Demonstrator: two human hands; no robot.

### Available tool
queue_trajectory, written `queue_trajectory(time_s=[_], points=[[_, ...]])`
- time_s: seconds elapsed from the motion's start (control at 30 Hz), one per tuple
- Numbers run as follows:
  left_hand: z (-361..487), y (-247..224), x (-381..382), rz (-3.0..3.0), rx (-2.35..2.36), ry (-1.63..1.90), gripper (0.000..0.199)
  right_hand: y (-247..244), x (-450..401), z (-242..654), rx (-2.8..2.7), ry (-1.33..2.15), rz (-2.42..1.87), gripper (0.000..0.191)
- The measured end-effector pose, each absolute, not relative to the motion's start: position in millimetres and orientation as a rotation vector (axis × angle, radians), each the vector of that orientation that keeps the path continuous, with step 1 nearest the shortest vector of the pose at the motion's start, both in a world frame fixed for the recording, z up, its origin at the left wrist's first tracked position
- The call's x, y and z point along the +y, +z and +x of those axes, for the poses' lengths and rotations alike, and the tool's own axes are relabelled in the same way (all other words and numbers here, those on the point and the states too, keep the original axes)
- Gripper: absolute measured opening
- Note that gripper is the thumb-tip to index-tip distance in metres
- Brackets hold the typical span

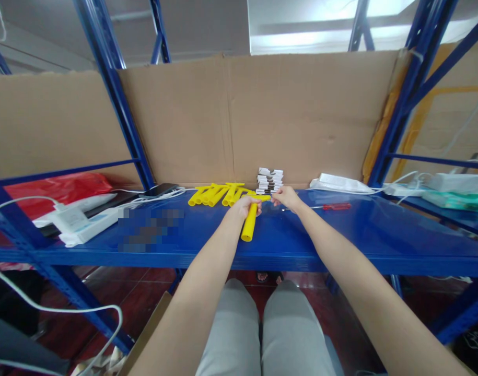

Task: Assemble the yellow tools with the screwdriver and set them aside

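My left hand (pixel 244 206) is closed around a yellow T-shaped plastic tube (pixel 248 227), its hollow round end pointing towards me and its crossbar lying to the far side. My right hand (pixel 286 197) is just beyond the right end of that crossbar, fingertips pinched together; whatever they hold is too small to make out. Right behind the hands stands a stack of small white and black pieces (pixel 267 180) against the cardboard. Several more yellow T-shaped tubes (pixel 213 195) lie in a row to the left. A screwdriver (pixel 336 207) with a red handle rests by my right wrist.
A blue metal shelf (pixel 380 230) forms the worktop, with a cardboard panel (pixel 281 115) along its back. On the left are a white power strip (pixel 93 227), cables and a red bag (pixel 66 190). A white packet (pixel 338 183) lies at the back right.
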State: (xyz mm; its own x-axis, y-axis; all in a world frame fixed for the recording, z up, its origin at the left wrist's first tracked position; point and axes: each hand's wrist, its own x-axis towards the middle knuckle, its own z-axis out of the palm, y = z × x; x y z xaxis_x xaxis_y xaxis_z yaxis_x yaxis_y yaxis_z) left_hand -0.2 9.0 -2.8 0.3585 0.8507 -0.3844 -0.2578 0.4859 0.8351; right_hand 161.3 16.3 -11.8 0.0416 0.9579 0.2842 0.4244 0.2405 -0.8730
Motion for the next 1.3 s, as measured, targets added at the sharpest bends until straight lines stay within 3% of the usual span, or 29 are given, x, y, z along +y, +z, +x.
queue_trajectory(time_s=[0.3,0.47,0.67,1.3], points=[[-6.7,-11.1,12.3,0.764,0.833,0.775,0.019,-14.9,23.7,159.0,-1.700,0.563,-1.257,0.034],[-3.8,-15.4,14.7,0.817,0.788,0.747,0.013,-18.3,23.2,157.3,-1.611,0.633,-1.169,0.020],[-2.8,-16.0,12.3,0.856,0.834,0.728,0.015,-21.2,24.8,156.2,-1.609,0.617,-1.132,0.016],[3.7,-12.8,7.2,0.871,0.858,0.753,0.016,-24.7,30.7,157.5,-1.804,0.398,-1.190,0.020]])
